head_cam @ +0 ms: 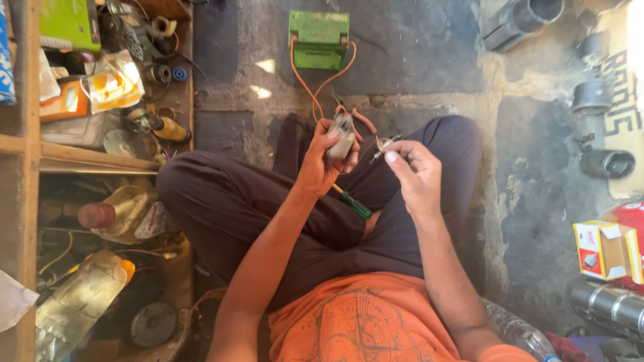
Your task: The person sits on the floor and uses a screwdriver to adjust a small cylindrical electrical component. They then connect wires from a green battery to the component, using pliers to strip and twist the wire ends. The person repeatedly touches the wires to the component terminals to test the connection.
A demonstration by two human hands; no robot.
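Above the crossed legs [268, 201], in the middle of the view, a small grey boxy part [341, 136] stands upright in the left hand [322, 161] — pale, metallic-looking, with orange wires [303, 84] running from it to a green box-shaped battery [318, 39] further off on the floor. A green-handled screwdriver [353, 204] lies on the lap just below that hand.

The floor [416, 60] is rough, patched concrete, dark and stained. On the left stands a wooden shelf [30, 144] crammed with bottles, packets and small parts; on the right lie dark metal cylinders [594, 97], a small cardboard box [604, 249] and a shiny steel tube [607, 303].

The left hand is wrapped around the grey part, fingers curled over its front, forearm rising from the near left. The right hand [416, 174] sits just beside it — thumb and forefinger pinched on a thin metal clip [384, 146] at a wire's end, close to the part; whether they touch cannot be told.
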